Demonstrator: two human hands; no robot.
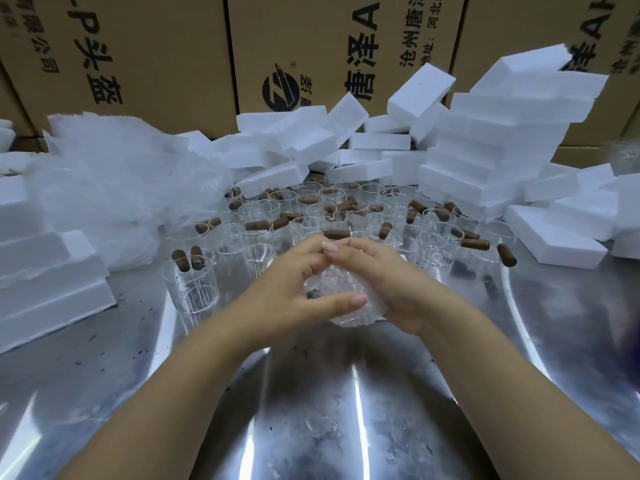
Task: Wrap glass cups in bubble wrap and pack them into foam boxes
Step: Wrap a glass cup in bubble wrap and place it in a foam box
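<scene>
cupping a bubble-wrapped cup (341,299), left hand (294,289) and right hand (388,282) curl fingers around it.

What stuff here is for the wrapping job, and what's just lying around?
For the job: left hand, right hand, wrapped cup they hold, bare glass cups, bubble wrap pile, foam boxes.
Just lying about: cardboard cartons behind, dark specks on table.

Brown cardboard cartons (166,46) stand in a row along the back, w/ black Chinese print & a round black logo (280,87) on the middle one. Shiny metal table (311,410) in front, scuffed, w/ dark specks (91,337) scattered on its left part. Small brown cylinders (506,255) lie strewn mid-table, some flat, some tilted.
</scene>
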